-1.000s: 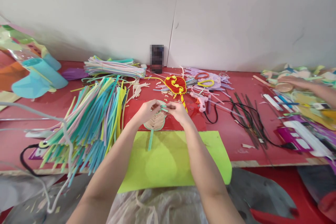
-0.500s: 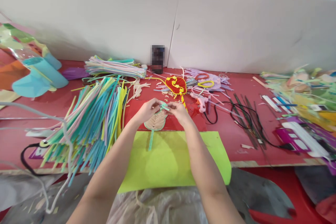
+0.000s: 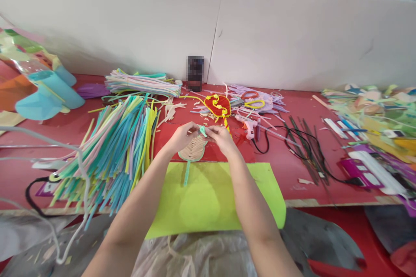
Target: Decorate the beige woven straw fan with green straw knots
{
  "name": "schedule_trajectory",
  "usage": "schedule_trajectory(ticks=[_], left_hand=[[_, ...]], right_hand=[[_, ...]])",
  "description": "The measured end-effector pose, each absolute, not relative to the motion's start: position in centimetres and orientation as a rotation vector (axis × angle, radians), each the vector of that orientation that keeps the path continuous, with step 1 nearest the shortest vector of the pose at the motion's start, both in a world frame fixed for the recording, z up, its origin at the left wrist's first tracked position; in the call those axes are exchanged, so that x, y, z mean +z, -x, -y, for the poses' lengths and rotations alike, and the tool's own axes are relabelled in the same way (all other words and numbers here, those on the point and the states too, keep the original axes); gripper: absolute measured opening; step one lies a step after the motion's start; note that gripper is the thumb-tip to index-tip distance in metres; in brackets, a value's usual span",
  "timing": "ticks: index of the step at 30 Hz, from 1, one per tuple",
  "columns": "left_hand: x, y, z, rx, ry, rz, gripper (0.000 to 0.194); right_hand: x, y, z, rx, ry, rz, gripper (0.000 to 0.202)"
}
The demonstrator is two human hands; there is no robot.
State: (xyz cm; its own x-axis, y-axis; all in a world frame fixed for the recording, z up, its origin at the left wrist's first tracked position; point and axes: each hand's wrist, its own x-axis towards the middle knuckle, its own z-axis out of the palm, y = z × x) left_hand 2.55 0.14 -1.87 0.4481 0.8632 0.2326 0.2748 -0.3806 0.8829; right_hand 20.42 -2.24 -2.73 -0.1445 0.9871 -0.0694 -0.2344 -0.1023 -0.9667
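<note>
Between my fingertips is a short mint-green pipe cleaner (image 3: 203, 131), bent into a small loop. My left hand (image 3: 185, 136) pinches it from one side, and my right hand (image 3: 220, 136) pinches it from the other. Just below them lies a fan-shaped piece (image 3: 192, 150) with beige woven-looking filling, a mint-green rim and a green stem. Its upper part is partly hidden by my hands. The stem reaches down over a lime-green sheet (image 3: 195, 203). Behind my hands rests a red fan-shaped piece (image 3: 217, 106) with a yellow edge and yellow knots.
A large bundle of coloured pipe cleaners (image 3: 120, 147) spreads on the left, with another bundle (image 3: 143, 83) behind it. To the right are a pink glue gun (image 3: 249, 127), yellow-handled scissors (image 3: 255, 104), black cable and a white power strip (image 3: 377, 171). A phone-like dark object (image 3: 195, 73) leans on the wall.
The mint-green pipe cleaner between my fingers was crossed with its ends sticking out; now it is curled into a compact loop. My hands have hardly moved.
</note>
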Motion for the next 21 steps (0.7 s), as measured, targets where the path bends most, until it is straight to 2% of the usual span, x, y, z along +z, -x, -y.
schedule_trajectory(ticks=[5,12,21], left_hand=[[-1.7,-2.38,-0.18,0.999,-1.877,-0.972,0.02],[-1.74,-2.46,-0.03,0.983,-1.867,-1.082,0.011],[-1.52,-3.0,0.2,1.014,-1.83,-1.113,0.009]], right_hand=[[-2.46,-20.18,2.28,1.465,1.022,1.067,0.031],[-2.46,-19.8,2.49,1.454,1.033,1.1,0.03],[-2.12,-19.72,2.48,1.436,1.008,1.078,0.024]])
